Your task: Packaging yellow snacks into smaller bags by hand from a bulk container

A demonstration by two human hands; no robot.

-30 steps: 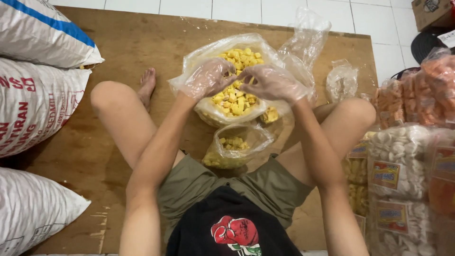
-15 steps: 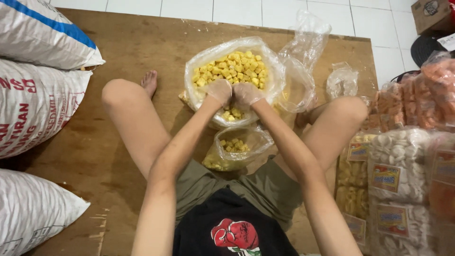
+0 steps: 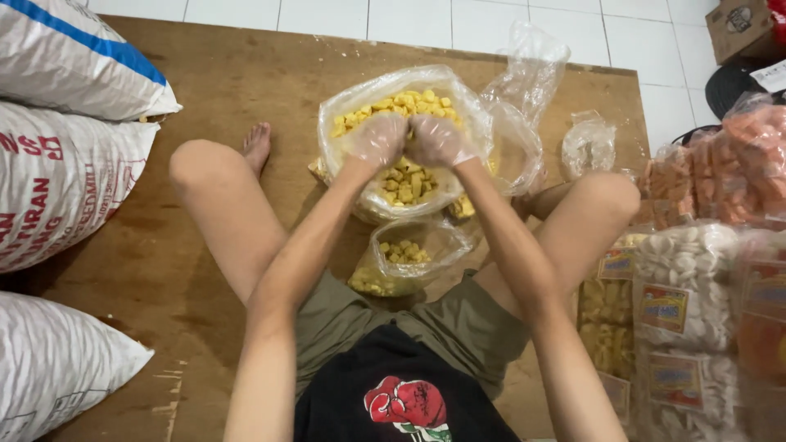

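Both gloved hands, the left hand [image 3: 378, 139] and right hand [image 3: 434, 139], are cupping together, fingers curled around a scoop of yellow snack cubes [image 3: 405, 182] over the big clear bag [image 3: 471, 115] on the wooden board [image 3: 205, 74]; these light, crumbly, loose pieces are probably needing gentle cupping from beneath.

Large clear plastic bag [image 3: 471, 115], mouth open, full of yellow cube snacks [image 3: 405, 182], upright on the wooden board.
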